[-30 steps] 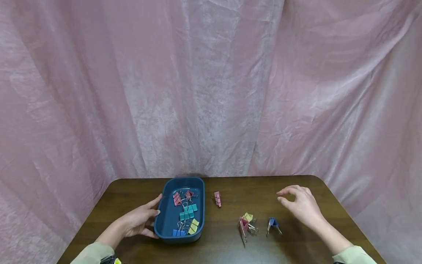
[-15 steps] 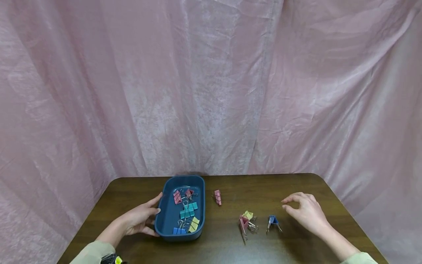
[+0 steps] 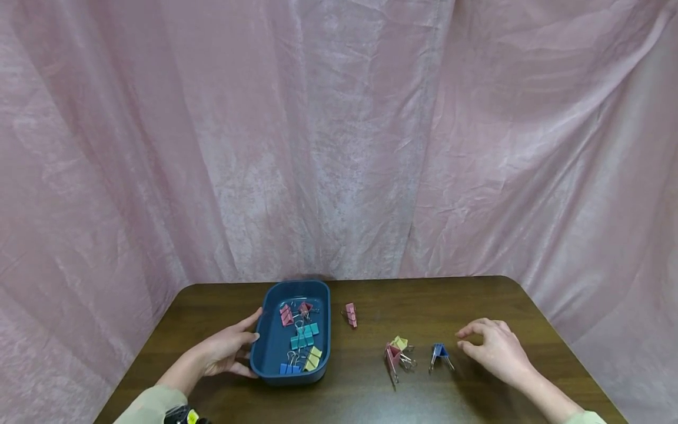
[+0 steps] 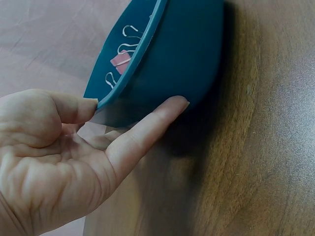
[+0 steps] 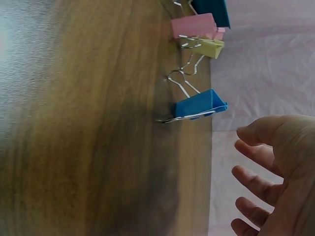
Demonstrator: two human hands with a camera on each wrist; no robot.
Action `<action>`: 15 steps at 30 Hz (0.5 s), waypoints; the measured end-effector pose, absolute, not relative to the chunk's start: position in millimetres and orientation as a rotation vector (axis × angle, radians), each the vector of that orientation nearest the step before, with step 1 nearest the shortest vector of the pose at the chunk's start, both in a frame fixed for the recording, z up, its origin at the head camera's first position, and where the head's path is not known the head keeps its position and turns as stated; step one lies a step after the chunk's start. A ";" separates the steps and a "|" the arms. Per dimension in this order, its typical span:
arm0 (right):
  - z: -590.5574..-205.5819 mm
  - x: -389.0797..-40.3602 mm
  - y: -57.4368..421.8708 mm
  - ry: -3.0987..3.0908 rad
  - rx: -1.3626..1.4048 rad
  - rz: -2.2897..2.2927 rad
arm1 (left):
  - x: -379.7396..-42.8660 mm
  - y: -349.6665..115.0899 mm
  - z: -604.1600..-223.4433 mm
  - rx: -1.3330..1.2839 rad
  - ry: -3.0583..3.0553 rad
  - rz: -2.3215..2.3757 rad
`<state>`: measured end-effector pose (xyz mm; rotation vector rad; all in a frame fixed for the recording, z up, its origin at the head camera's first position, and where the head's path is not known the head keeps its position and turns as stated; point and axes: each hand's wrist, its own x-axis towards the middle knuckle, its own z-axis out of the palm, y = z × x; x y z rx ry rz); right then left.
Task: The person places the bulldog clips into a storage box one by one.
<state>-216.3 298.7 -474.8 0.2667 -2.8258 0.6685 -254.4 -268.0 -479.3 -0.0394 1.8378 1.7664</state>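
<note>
My left hand [image 3: 225, 352] touches the near-left side of a dark blue plastic box [image 3: 256, 359]. Its thumb tip rests at the rim and a straight finger lies along the outer wall in the left wrist view. Inside lie pink, teal, yellow and blue binder clips. To the right of a blue binder clip [image 3: 439, 351], my right hand [image 3: 497, 352] hovers with relaxed, slightly bent fingers and nothing in them. The right wrist view shows that blue clip upright on its wire handles, apart from the fingertips.
A pink binder clip [image 3: 351, 315] lies just right of the box. Nearer the middle, a pink clip [image 3: 392, 355] and a yellow clip [image 3: 399, 343] are bunched together. All rest on a brown wooden table [image 3: 381, 300], with a pink curtain [image 3: 339, 147] behind its back edge.
My right hand has drifted right and toward me, farther from the blue clip than one second ago. The left hand stays against the box, and the view has shifted slightly.
</note>
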 end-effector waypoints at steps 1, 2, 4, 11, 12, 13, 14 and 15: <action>-476.1 -215.7 298.8 -2.829 0.269 0.662 | -254.4 -267.9 -478.9 -0.040 1.839 1.766; -477.4 -215.0 298.9 -2.835 0.271 0.656 | -254.4 -267.8 -478.6 -0.043 1.842 1.764; -479.9 -213.4 299.0 -2.856 0.272 0.653 | -254.2 -267.7 -478.2 -0.045 1.843 1.762; -487.9 -210.2 298.0 -2.919 0.283 0.622 | -255.0 -267.7 -477.9 -0.052 1.848 1.759; -488.9 -209.7 297.7 -2.925 0.282 0.613 | -255.4 -267.7 -478.2 -0.054 1.849 1.758; -490.1 -209.1 297.4 -2.928 0.281 0.600 | -255.7 -267.7 -478.4 -0.055 1.849 1.758; -491.2 -208.6 297.0 -2.929 0.280 0.589 | -255.9 -267.7 -478.7 -0.057 1.851 1.757; -492.3 -208.1 296.8 -2.930 0.278 0.580 | -256.0 -267.6 -478.7 -0.058 1.852 1.756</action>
